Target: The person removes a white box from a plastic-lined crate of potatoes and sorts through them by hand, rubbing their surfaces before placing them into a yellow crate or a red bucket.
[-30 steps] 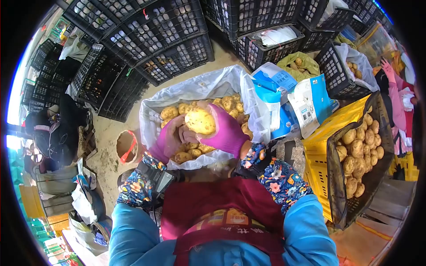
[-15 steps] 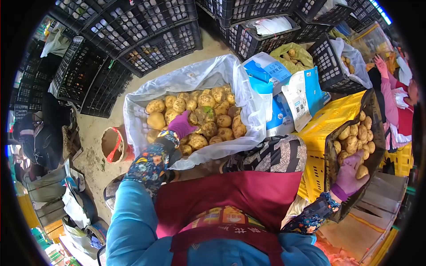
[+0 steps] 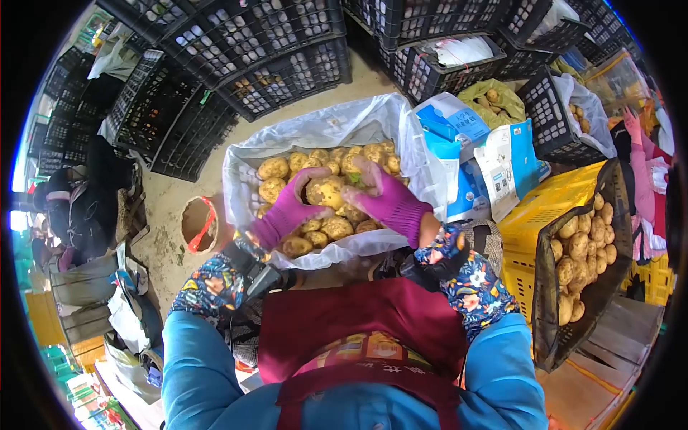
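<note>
Both of my hands wear purple gloves and are over a crate with a clear plastic liner, full of soil-specked potatoes. My left hand curves its fingers and thumb around the left side of a large yellow potato. From the other side, my right hand closes on the same potato, thumb against its right edge. A bit of green leaf shows near the right fingers. At the right, a yellow crate with a dark liner holds more potatoes.
Stacked black crates stand behind. Blue-and-white printed bags and an olive sack of potatoes lie right of the lined crate. A bucket with a red strip is at left. A person in pink is at far right.
My right hand has left the yellow crate and come over to the lined crate. My left hand has turned and now grips a potato together with it. The view has shifted slightly.
</note>
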{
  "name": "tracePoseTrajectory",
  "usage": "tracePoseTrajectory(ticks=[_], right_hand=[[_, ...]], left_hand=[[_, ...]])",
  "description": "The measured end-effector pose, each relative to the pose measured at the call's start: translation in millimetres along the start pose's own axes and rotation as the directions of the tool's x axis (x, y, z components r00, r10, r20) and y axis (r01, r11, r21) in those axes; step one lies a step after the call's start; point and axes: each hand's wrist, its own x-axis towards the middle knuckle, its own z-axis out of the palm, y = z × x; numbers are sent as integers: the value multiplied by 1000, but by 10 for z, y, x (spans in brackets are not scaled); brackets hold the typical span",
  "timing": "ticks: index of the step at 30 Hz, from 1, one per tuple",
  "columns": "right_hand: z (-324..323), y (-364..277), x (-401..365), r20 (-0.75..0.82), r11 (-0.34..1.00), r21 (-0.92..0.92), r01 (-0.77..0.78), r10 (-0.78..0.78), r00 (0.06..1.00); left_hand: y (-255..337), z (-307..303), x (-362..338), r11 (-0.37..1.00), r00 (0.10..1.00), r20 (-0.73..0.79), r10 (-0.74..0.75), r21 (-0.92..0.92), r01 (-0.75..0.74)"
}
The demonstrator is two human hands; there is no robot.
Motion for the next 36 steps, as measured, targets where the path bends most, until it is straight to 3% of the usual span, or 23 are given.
tracePoseTrajectory(ticks=[3, 5, 8, 9, 10, 13, 16, 18, 20, 22, 23, 24, 26, 27, 30, 31, 32, 33, 34, 35, 36], right_hand=[[229, -16, -17, 290, 830, 482, -281, 152, 945], [281, -182, -100, 242, 792, 571, -218, 91, 966], [314, -97, -100, 181, 764, 640, -78, -51, 982], [370, -24, -47, 137, 778, 629, -12, -96, 986], [396, 1, -6, 93, 788, 613, 57, -144, 985], [423, -16, 24, -87, 911, 92, 401, -394, 915], [474, -74, -33, -131, 846, -456, 276, -370, 920], [423, -213, -50, -130, 814, -496, 302, -413, 901], [341, -325, -51, -98, 805, -528, 269, -372, 923], [341, -269, -12, -183, 916, -301, 265, -328, 927], [345, -226, 15, -220, 948, -179, 262, -298, 929], [345, -162, 57, -264, 952, -94, 291, -305, 915], [322, -168, 135, -350, 933, 73, 353, -307, 885], [286, -180, 148, -306, 842, -268, 469, -536, 787], [493, -213, 59, -269, 849, -153, 505, -528, 806], [436, -196, 43, -184, 878, -173, 447, -474, 861], [376, -164, 58, -232, 927, -53, 371, -372, 899], [312, -113, 111, -265, 953, 71, 295, -267, 927], [271, -48, 180, -284, 956, 197, 216, -155, 946], [267, 90, 277, -230, 925, 309, 221, -153, 961], [302, 68, 256, -190, 914, 312, 259, -207, 960]], left_hand=[[381, 3, -215, 964, 996, -81, -37, -265, 14], [648, 69, -345, 873, 988, -95, -123, -485, 62], [410, -85, -408, 829, 981, -33, -194, -540, 146], [423, -67, -413, 865, 975, -73, -210, -479, 151], [493, -47, -400, 895, 967, -114, -226, -415, 161], [661, 25, -285, 936, 943, -170, -286, -262, 237], [659, 85, -246, 768, 901, -67, -428, -553, 323], [742, 119, -228, 449, 890, 51, -452, -849, 277], [601, 51, -228, 383, 886, 158, -436, -858, 342], [576, 16, -240, 289, 890, 262, -372, -879, 380], [608, 42, -241, 710, 961, 25, -276, -668, 221], [656, 99, -248, 959, 987, -147, -72, -283, 28], [684, 140, -269, 965, 953, -229, 200, 212, -152], [681, 148, -284, 958, 945, -247, 213, 242, -153], [632, 176, -298, 933, 917, -302, 259, 324, -157], [539, 171, -305, 974, 942, -293, 161, 204, -103], [446, 167, -312, 996, 958, -281, 61, 84, -38], [197, 126, -288, 979, 972, -191, -136, -174, 103], [462, 147, -232, 795, 950, -112, -290, -581, 174], [725, 168, -175, 449, 899, -31, -436, -874, 188], [776, 145, -159, 593, 922, -118, -369, -794, 136]])
